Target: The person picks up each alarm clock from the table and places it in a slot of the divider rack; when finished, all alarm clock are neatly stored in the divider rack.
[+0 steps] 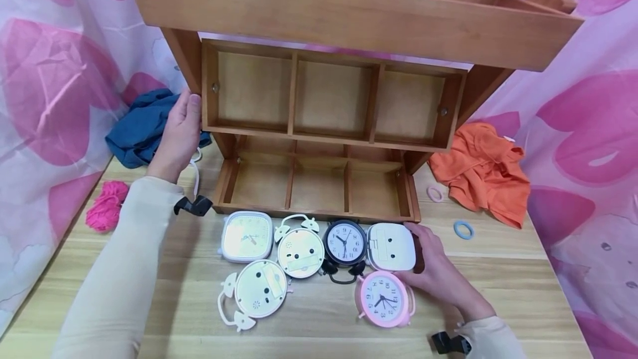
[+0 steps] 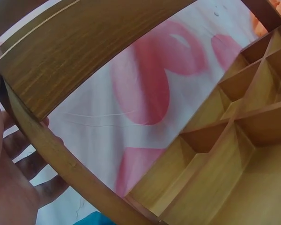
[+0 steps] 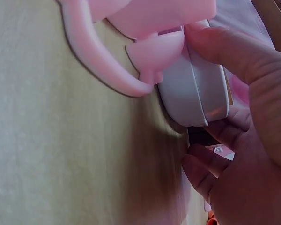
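Note:
A brown wooden tiered rack (image 1: 329, 132) with divided trays stands at the back of the table. My left hand (image 1: 179, 134) grips its left upright (image 2: 61, 154), with fingers behind the wood in the left wrist view. My right hand (image 1: 436, 267) holds a white square clock (image 1: 394, 245) lying back side up, thumb on the near edge and fingers on the far side. Touching that clock is a pink twin-bell alarm clock (image 1: 382, 299), its dial up. Left of them lie a black alarm clock (image 1: 345, 244), two white twin-bell clocks back side up, and a white square clock (image 1: 246, 236), dial up.
Blue cloth (image 1: 137, 129) and a pink yarn bundle (image 1: 107, 205) lie left of the rack. On the right are an orange cloth (image 1: 485, 173), a pink ring (image 1: 435, 194) and a blue ring (image 1: 464, 230). Patterned curtains (image 1: 598, 126) surround the table.

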`<state>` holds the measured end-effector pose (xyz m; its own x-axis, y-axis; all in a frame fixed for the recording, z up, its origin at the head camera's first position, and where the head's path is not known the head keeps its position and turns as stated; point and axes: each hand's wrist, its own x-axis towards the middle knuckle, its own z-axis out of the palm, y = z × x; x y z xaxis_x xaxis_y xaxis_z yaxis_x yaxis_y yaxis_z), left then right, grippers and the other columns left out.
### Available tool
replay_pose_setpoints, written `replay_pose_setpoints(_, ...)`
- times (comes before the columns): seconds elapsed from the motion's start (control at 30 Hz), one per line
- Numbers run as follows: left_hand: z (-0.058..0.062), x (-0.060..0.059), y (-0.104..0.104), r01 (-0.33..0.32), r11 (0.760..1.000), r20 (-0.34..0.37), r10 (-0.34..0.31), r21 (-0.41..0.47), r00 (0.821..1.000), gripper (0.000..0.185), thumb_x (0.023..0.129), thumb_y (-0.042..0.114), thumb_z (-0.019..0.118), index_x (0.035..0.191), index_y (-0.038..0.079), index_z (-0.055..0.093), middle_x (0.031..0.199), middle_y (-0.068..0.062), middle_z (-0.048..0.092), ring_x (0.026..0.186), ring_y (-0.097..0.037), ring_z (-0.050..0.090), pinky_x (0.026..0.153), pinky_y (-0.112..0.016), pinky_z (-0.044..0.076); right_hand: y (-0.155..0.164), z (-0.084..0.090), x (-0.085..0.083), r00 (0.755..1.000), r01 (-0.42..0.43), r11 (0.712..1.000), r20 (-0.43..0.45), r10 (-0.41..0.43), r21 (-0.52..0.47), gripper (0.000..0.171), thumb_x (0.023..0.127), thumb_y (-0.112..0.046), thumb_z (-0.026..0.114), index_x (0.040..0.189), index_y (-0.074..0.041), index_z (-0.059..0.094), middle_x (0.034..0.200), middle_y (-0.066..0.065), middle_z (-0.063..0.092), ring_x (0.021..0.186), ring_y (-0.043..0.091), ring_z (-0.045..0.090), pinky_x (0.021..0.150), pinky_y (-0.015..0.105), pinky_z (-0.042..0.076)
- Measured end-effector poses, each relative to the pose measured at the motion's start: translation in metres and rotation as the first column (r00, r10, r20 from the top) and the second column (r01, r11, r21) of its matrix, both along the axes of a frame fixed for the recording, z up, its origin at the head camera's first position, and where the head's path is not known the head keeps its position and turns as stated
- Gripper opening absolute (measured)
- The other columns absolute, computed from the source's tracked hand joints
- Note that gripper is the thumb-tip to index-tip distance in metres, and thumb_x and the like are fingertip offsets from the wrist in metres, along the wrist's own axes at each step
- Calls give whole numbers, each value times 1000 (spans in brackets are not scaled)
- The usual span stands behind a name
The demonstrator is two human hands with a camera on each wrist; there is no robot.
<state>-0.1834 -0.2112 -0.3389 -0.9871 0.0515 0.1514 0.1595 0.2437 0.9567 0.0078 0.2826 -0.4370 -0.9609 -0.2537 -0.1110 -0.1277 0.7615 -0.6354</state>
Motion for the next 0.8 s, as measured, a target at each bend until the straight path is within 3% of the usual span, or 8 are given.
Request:
replay_pose_setpoints(0.17,-2,-2,1,6,1000,9,-6,11,1000,54,105,46,29,157,34,19,163,0,23,149,-31,27,119,-58,25,1,-4,0,1000,11,1000,-19,-11,9,105,65,-38,93,147,-10,33,145,14,37,130,31,34,103,60,37)
replay_pose_setpoints(0.3,-3,-4,2,7,1000,8,-7,8,1000,55,105,46,29,157,33,19,164,-1,23,149,-30,26,119,-57,25,5,-4,3,999,52,999,10,-52,0,107,63,-44,93,145,-7,35,142,15,44,127,32,45,103,59,40)
replay_pose_setpoints(0.4,-4,-6,2,7,1000,3,-7,0,1000,55,105,46,29,157,32,19,163,0,24,149,-30,27,119,-56,25,10,1,6,996,86,996,17,-86,14,108,61,-49,92,145,-9,36,134,11,53,115,26,55,97,47,48)
replay_pose_setpoints(0.57,-6,-8,5,9,1000,-9,-9,-7,1000,55,105,45,29,157,32,19,163,-1,24,149,-29,27,119,-56,25,23,18,7,994,83,997,-71,-83,-4,101,58,-38,96,141,-13,44,125,0,57,101,10,57,84,20,49)
replay_pose_setpoints(0.67,-7,-9,7,13,1000,-2,-13,-6,1000,55,106,45,28,158,32,18,164,-1,23,149,-29,25,120,-55,23,27,34,3,989,73,997,-125,-75,-18,100,58,-30,97,141,-11,44,125,3,57,102,11,57,85,23,49)
replay_pose_setpoints(0.8,-7,-9,7,13,1000,9,-13,-10,1000,55,106,45,27,158,32,17,164,0,22,150,-29,24,120,-55,23,21,54,-18,983,94,995,-152,-99,-40,103,61,-27,96,147,-13,39,133,11,55,109,25,55,90,43,48)
